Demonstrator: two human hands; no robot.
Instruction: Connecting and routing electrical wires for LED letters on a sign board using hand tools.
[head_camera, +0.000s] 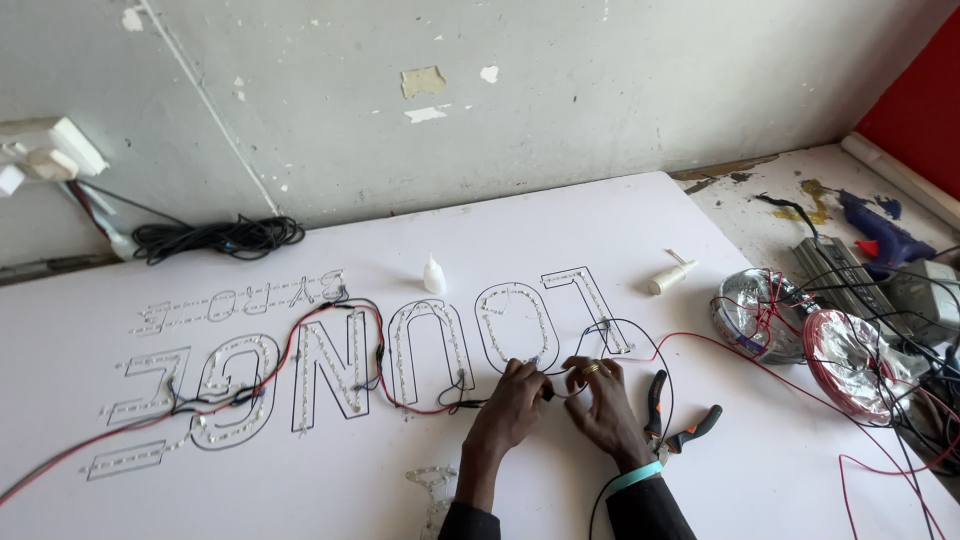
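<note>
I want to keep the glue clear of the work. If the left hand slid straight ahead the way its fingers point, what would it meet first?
Probably the left hand would first cross the LED-filled letter outline just beyond its fingertips. The small white glue bottle sits further up and left, seemingly off that line, though depth is unclear.

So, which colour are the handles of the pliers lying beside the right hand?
The pliers have black handles with orange-red trim, seen in the head view.

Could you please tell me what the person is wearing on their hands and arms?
Both arms end in dark sleeves. The right hand has a gold ring on one finger and a light teal band at the wrist. The left hand is bare.
</note>
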